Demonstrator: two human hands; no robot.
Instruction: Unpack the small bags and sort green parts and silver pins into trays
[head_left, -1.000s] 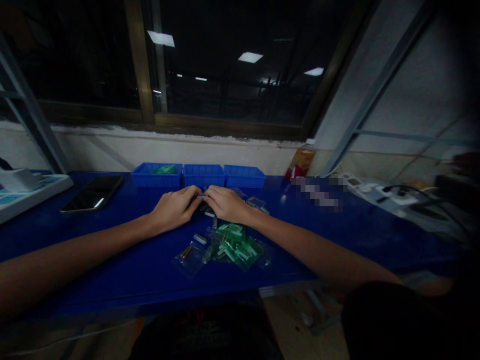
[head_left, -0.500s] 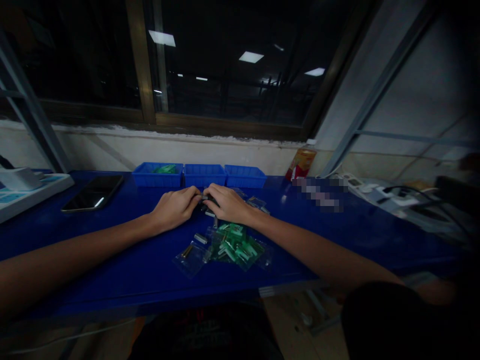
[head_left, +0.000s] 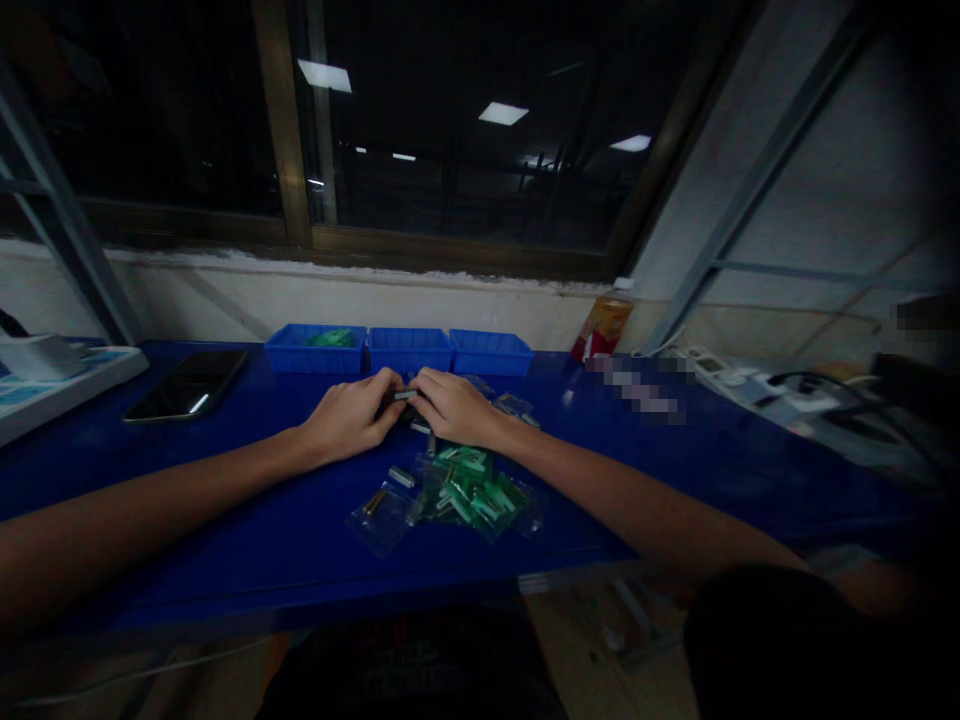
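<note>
My left hand and my right hand meet above the blue table, fingertips pinched from both sides on a small silver metal piece. Its exact kind is too small to make out. Below the hands, more metal pieces lie on the table, partly hidden by my fingers. A short metal cylinder rests nearer to me. Beside it is a pile of green and white plastic parts in clear bags. A small clear bag with brass-coloured pins lies to the left of the pile.
Three blue bins stand along the wall; the left one holds green parts. A phone and a power strip lie at left. A bottle stands at back right, with cables and white devices further right.
The fingers have shifted slightly, and more of the silver metal piece shows between my hands. The bags, bins and phone stay where they were.
</note>
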